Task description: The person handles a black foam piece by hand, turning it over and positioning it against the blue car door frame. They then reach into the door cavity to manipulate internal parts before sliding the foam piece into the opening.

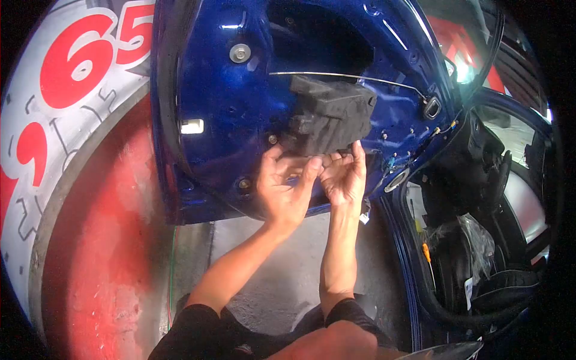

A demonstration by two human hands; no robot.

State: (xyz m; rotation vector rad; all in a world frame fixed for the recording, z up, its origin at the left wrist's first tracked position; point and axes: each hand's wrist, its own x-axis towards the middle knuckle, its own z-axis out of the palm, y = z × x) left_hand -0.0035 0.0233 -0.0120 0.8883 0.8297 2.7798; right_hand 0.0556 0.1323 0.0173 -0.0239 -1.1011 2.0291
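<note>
Touching lower edge of black part [336, 117] | left hand [282, 189]: fingers bent; right hand [345, 180]: fingers curled; pinching cannot be told | part at blue door [225, 120], near thin rod [396, 83]

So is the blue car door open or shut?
The door is open: its inner side faces us, and the car's inside shows too.

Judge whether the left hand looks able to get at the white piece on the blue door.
Probably yes. Only bare blue door seems to lie between the left hand and the white piece, though that hand is busy near the lower edge of the black part.
</note>
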